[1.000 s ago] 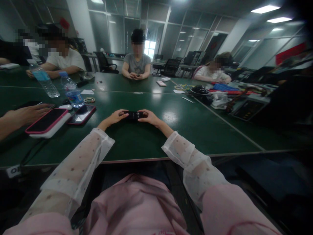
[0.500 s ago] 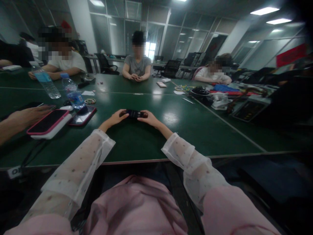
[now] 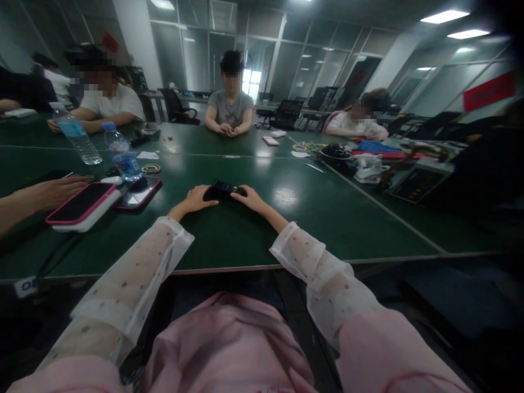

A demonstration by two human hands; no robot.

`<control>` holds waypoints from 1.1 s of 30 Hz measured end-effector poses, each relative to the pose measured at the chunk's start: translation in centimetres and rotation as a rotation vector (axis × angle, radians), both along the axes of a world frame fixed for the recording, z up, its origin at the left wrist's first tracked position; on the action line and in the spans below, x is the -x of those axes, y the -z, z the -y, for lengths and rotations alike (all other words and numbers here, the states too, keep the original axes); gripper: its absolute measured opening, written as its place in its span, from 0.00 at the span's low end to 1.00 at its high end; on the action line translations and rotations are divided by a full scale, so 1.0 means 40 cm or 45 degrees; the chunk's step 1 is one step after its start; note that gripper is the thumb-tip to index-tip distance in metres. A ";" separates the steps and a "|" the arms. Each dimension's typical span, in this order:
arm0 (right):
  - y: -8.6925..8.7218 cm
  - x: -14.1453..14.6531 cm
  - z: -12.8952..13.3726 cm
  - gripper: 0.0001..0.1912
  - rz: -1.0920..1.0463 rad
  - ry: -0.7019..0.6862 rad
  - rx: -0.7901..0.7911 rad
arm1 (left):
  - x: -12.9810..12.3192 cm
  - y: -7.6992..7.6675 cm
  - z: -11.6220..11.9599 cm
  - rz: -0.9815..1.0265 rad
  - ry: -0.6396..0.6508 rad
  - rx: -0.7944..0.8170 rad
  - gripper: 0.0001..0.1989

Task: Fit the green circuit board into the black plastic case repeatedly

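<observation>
A small black device (image 3: 223, 189) with a dark screen and what look like buttons at its right end is between my two hands, at or just above the green table. My left hand (image 3: 193, 201) is curled round its left end, the thumb lying along the near side, below the screen. My right hand (image 3: 251, 201) grips the right end, with its thumb on the front near the buttons. My fingers behind the device are mostly hidden.
To the left are a pink-edged phone (image 3: 84, 203) on a white block, another phone (image 3: 139, 193), a tape roll (image 3: 151, 169) and two bottles, one of them blue-capped (image 3: 123, 155). Another person's hand (image 3: 49, 195) rests beside them. People sit across the green table (image 3: 327, 224); clutter (image 3: 368, 164) lies right.
The black device has turned slightly, its face now tipped more upward. My left thumb has slid off its front to the near side. My right hand has barely shifted.
</observation>
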State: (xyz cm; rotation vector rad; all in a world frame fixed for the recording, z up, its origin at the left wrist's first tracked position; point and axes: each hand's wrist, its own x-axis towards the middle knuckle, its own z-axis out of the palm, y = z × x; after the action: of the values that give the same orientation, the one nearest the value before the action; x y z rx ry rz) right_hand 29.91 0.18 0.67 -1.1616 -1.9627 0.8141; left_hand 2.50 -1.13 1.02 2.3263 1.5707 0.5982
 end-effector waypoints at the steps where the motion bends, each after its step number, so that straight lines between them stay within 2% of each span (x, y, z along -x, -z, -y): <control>1: 0.002 0.000 -0.001 0.27 0.067 0.036 -0.039 | 0.000 0.000 0.001 -0.016 0.002 0.002 0.45; 7: 0.009 0.005 0.011 0.30 0.272 0.094 -0.235 | -0.003 0.002 0.003 -0.105 0.004 -0.025 0.41; 18: 0.004 0.012 0.025 0.32 0.226 0.101 -0.240 | -0.012 0.014 0.030 -0.191 0.020 -0.192 0.35; 21: 0.007 0.011 0.022 0.33 0.198 0.112 -0.237 | -0.008 0.012 0.036 -0.268 -0.029 -0.255 0.34; 24: 0.008 0.010 0.022 0.34 0.208 0.100 -0.235 | -0.006 0.009 0.035 -0.344 -0.094 -0.193 0.32; 28: 0.005 0.011 0.024 0.32 0.308 0.087 -0.233 | -0.006 0.006 0.025 -0.427 -0.062 -0.040 0.31; 33: 0.000 0.015 0.027 0.31 0.387 0.086 -0.239 | -0.003 0.003 0.020 -0.414 -0.042 -0.044 0.33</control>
State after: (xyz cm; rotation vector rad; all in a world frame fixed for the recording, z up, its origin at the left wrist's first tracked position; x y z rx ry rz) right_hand 29.33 -0.90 0.67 -1.2890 -2.1763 0.4255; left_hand 2.60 -1.92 0.90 2.5276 1.7479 0.2632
